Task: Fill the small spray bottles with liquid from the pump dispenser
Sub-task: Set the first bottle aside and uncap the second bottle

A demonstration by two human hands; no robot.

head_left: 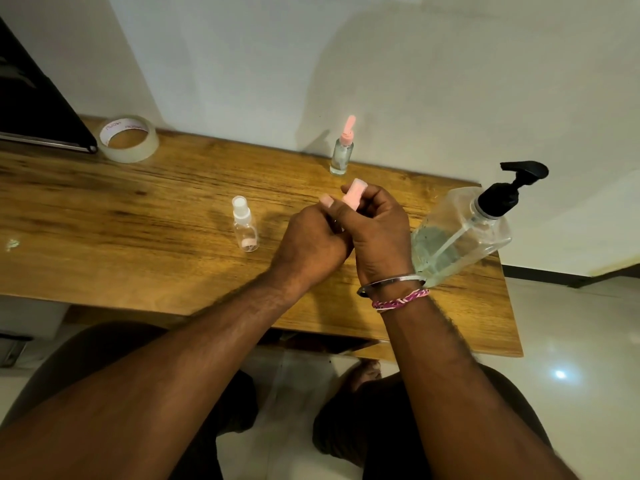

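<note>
Both hands meet over the middle of the wooden table point(104, 216). Right hand point(375, 233) has fingers curled round a pink spray cap point(353, 197), which sticks up betw. thumb and index finger. Left hand point(311, 242) sits just beside it, touching, fingers curled inward and thumb up; it seems to grip the bottle body under the cap, but that's hidden by the hands, can't tell for sure. Pump dispenser point(460, 233) w/ black pump head stands near the table's right edge, just beside the right wrist, part full of clear liquid. Clear spray bottle point(245, 225) w/ white top stands left of the hands, apart from them. Pink-topped spray bottle point(343, 150) stands at the back by the wall. Tape roll point(129, 138) lies at back left, next to a dark laptop point(38, 116).
</note>
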